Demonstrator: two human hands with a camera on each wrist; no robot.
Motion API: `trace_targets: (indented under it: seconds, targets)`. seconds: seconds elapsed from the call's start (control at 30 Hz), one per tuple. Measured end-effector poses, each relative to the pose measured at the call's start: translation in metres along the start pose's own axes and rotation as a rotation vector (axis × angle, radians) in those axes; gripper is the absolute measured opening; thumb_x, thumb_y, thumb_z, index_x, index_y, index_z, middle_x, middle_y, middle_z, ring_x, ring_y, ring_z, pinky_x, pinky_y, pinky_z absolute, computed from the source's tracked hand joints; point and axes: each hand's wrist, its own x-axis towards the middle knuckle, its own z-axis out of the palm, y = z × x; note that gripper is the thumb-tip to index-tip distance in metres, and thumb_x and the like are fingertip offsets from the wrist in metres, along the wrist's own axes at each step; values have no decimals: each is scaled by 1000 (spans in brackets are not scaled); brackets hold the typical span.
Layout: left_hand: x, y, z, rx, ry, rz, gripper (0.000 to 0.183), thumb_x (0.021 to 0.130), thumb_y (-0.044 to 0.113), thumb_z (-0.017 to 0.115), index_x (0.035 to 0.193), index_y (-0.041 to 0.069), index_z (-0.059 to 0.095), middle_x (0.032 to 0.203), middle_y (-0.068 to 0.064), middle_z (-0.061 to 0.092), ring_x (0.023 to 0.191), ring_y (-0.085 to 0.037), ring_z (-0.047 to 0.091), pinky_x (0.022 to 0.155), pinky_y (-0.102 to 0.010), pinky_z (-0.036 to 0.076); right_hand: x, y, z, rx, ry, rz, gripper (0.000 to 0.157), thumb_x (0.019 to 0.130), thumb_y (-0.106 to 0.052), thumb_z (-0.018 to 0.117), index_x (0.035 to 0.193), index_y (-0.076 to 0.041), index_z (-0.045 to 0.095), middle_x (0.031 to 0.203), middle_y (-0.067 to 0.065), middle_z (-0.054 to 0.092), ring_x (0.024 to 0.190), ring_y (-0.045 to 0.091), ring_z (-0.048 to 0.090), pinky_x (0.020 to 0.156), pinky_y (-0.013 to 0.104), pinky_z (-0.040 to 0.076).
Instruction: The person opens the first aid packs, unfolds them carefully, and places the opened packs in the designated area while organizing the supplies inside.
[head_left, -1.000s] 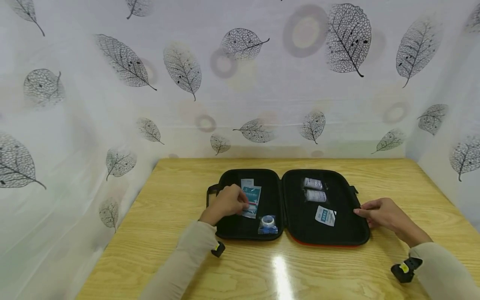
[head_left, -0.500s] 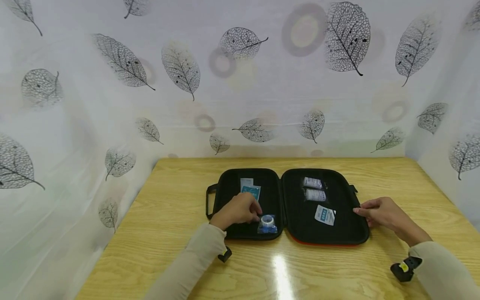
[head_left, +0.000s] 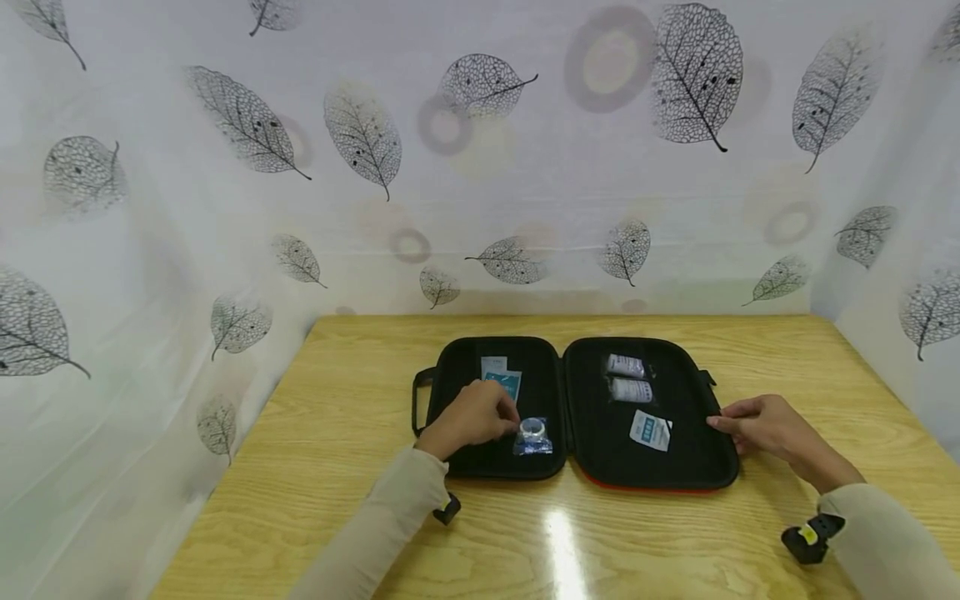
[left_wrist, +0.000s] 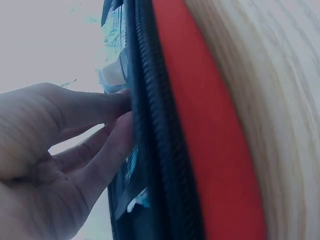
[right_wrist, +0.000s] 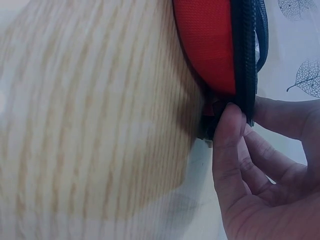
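Observation:
A black-lined case [head_left: 600, 467] with a red outer shell lies open on the table. In its left half, my left hand [head_left: 474, 417] pinches the edge of a white tape roll in a clear and blue wrapper [head_left: 533, 437]. The left wrist view shows thumb and fingertips [left_wrist: 122, 102] together at the wrapper, partly hidden behind the case's zipped rim [left_wrist: 155, 100]. My right hand [head_left: 768, 433] pinches the right rim of the case between thumb and fingers, also seen in the right wrist view [right_wrist: 270, 165].
Teal and white sachets [head_left: 504, 382] lie behind my left hand. The right half holds two wrapped bandage rolls [head_left: 630, 390] and a white-and-blue sachet [head_left: 651, 431]. A carry handle [head_left: 421, 400] sticks out on the left. Leaf-printed cloth [head_left: 525, 208] hangs behind the wooden table [head_left: 360, 375].
My left hand has moved right and towards me from the teal sachet to the wrapped tape roll, which has shifted slightly up and tilted. My right hand stays at the case rim.

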Motion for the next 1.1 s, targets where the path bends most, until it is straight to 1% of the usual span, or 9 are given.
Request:
trace_targets:
  seconds: [0.07, 0.17, 0.3, 0.37, 0.57, 0.73, 0.93, 1.1]
  targets:
    - [-3, -3, -3, 17, 38, 8, 7, 91, 16, 78, 85, 19, 80, 82, 10, 71, 67, -4, 61, 61, -24, 52, 0, 0, 1, 1, 3, 0, 67, 98, -36, 68, 126, 23, 53, 98, 14, 66, 79, 18, 63, 69, 33, 58]
    - [-10, -9, -9, 40, 105, 29, 4, 90, 16, 79, 87, 15, 81, 82, 7, 72, 66, -5, 61, 61, -24, 53, 1, 0, 2, 4, 9, -1, 66, 97, -35, 69, 126, 22, 53, 98, 13, 66, 79, 19, 62, 68, 32, 58]
    - [-22, -17, -18, 56, 185, 30, 4, 89, 16, 79, 87, 12, 81, 81, 5, 74, 68, -5, 62, 63, -27, 54, 2, 1, 2, 6, 11, 0, 65, 97, -35, 70, 125, 22, 53, 97, 12, 66, 80, 20, 60, 67, 31, 58]
    - [-28, -22, -22, 53, 213, 16, 5, 89, 15, 79, 86, 12, 81, 80, 5, 73, 68, -5, 63, 64, -28, 54, 2, 1, 2, 5, 11, 1, 65, 97, -35, 70, 125, 21, 53, 97, 12, 66, 80, 19, 60, 67, 31, 57]
    - [-48, -34, -31, 20, 291, -69, 7, 87, 12, 79, 80, 13, 79, 77, 6, 70, 67, -6, 62, 63, -27, 54, 3, 1, 2, 0, 12, 8, 66, 96, -35, 70, 125, 22, 53, 97, 13, 66, 80, 20, 60, 67, 31, 57]
    - [-64, -41, -34, 46, 364, -117, 9, 83, 12, 83, 76, 14, 76, 74, 6, 69, 65, -7, 61, 60, -28, 53, 2, 2, 1, -11, 4, 0, 69, 97, -37, 69, 127, 22, 51, 99, 15, 66, 81, 20, 61, 70, 33, 58]
    - [-78, -44, -35, 104, 421, -133, 13, 79, 10, 84, 71, 13, 74, 67, 6, 66, 61, -8, 58, 58, -30, 51, 3, 4, 1, -16, -2, -9, 69, 98, -38, 68, 127, 22, 52, 104, 18, 66, 83, 19, 63, 72, 34, 59]
    - [-82, -45, -33, 144, 427, -135, 15, 78, 9, 83, 69, 13, 72, 66, 7, 64, 60, -8, 56, 57, -29, 50, 3, 4, 1, -15, -2, -20, 68, 98, -37, 68, 126, 23, 52, 100, 14, 66, 82, 19, 62, 71, 34, 59]
